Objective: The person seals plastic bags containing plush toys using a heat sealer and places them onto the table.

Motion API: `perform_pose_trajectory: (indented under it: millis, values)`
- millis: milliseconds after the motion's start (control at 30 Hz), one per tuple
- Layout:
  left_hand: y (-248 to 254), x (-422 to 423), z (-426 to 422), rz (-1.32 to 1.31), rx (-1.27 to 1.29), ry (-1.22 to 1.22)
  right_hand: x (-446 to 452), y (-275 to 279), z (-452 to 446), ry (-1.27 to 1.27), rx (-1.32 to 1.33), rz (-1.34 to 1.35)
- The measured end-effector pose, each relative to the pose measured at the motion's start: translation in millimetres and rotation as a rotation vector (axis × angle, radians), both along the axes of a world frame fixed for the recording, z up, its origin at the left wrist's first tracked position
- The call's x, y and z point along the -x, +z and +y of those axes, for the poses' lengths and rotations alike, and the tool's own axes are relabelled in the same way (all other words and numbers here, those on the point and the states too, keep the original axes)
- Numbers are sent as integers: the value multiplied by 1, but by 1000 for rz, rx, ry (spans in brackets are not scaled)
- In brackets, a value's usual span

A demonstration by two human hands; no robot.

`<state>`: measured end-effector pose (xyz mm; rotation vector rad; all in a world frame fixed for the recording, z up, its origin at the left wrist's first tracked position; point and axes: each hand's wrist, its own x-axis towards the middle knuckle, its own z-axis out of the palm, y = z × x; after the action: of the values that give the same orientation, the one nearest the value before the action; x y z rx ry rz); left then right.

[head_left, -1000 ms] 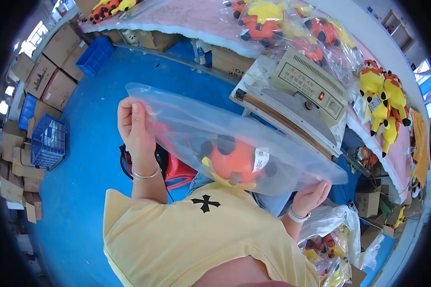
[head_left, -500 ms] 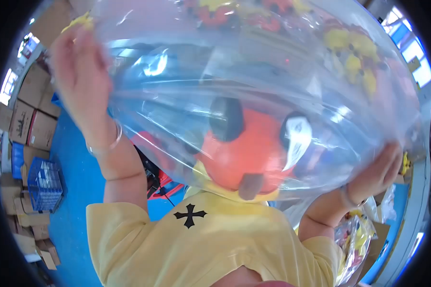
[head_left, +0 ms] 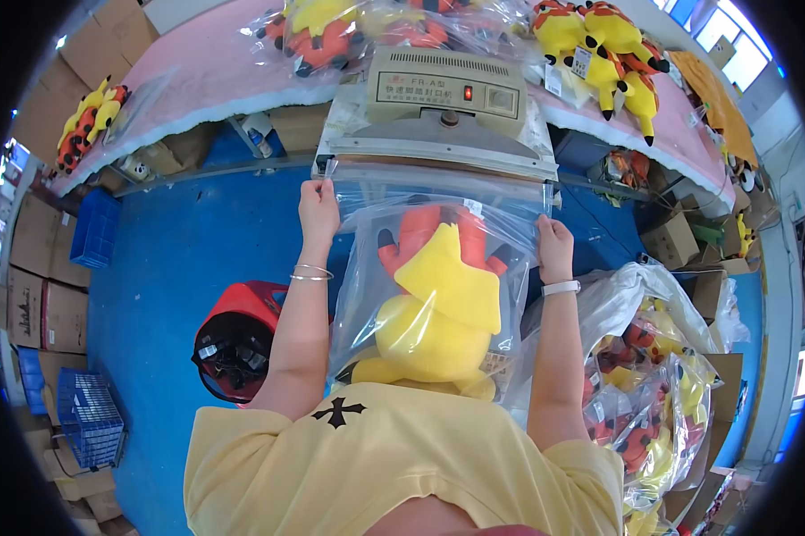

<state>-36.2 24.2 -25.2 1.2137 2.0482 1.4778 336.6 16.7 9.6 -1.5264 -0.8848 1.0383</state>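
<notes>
A clear plastic bag [head_left: 349, 295] hangs stretched between my hands, its open edge along the front of a beige sealing machine [head_left: 447, 89] with a lit red switch. Inside it lies a yellow and red plush toy [head_left: 434, 335], its red part towards the machine. My left hand [head_left: 319, 210] pinches the left corner of the bag's edge. At the right corner my right hand [head_left: 554, 246] is closed on the bag too. Both hands are just in front of the machine's sealing bar [head_left: 438, 161].
Bagged plush toys [head_left: 318, 36] and loose ones [head_left: 603, 45] lie on the pink table [head_left: 215, 67]. A large sack of bagged toys [head_left: 639, 393] stands at the right. A red and black object [head_left: 237, 344] is left of my forearm. Blue crates [head_left: 90, 420] and cartons line the left side.
The bag has gone from raised and billowing to drawn flat at the machine. Both hands have come closer together, and the toy now shows its yellow side towards me.
</notes>
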Motion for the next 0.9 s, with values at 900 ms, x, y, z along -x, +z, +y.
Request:
perform_pose_trajectory:
  millis: [900]
  values:
    - [1,-18,26,-569,-114,74,-10,-15,34,16,117,78]
